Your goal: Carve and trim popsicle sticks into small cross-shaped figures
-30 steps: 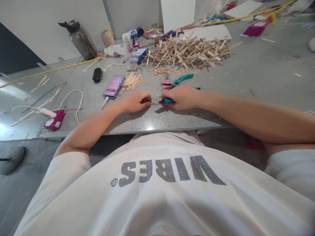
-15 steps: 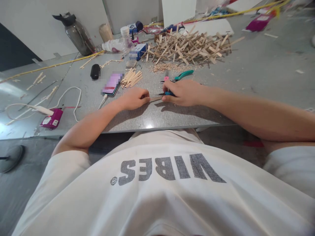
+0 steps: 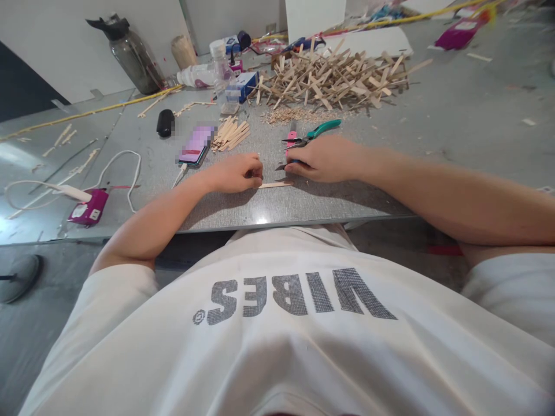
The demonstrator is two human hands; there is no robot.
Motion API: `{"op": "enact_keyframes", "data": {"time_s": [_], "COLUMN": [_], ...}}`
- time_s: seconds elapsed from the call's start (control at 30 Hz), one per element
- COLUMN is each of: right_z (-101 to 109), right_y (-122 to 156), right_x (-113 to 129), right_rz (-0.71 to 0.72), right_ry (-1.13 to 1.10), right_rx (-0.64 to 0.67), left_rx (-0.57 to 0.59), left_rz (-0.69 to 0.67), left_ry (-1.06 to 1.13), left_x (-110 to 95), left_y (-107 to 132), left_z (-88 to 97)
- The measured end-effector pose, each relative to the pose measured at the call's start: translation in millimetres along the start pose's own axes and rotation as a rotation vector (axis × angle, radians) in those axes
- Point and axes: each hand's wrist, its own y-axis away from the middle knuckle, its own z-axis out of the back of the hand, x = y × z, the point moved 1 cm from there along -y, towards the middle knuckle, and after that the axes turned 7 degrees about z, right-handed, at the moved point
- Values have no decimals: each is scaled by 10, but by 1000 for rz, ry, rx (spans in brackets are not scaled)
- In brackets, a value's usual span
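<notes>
My left hand (image 3: 238, 172) is closed, its fingertips on the left end of a wooden craft stick (image 3: 277, 185) close to the table's front edge. The stick's right end sticks out toward the other hand. My right hand (image 3: 318, 160) is closed around a craft knife (image 3: 281, 167), whose pointed blade juts left above the stick. Blade and stick look apart; most of the knife's handle is hidden by the fingers. Just beyond the right hand lie pliers (image 3: 318, 130) with teal handles and a pink-handled tool (image 3: 292, 136).
A big heap of craft sticks (image 3: 329, 81) lies at the back, with wood shavings (image 3: 295, 115) before it. Left of centre are a small stack of sticks (image 3: 232, 134), a phone (image 3: 196, 144) and a black case (image 3: 165, 123). A dark bottle (image 3: 134, 60) stands behind.
The craft stick has come down toward the table's front edge and shows a paler face. The knife blade has parted from it, and the right hand has shifted slightly up.
</notes>
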Motion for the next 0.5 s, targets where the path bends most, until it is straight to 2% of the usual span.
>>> {"op": "enact_keyframes", "data": {"time_s": [0.27,0.43,0.5], "right_z": [-39,-10,-8], "right_y": [0,46,72], "right_x": [77,4,-71], "right_rz": [10,-34,-7], "right_ry": [-9,-148,-238], "right_rx": [14,-22,-71], "left_rx": [17,14,7], "left_rz": [-25,-73,-73], "left_ry": [35,116,142], "left_x": [39,59,79], "left_y": [11,18,7], "left_z": [19,22,14]}}
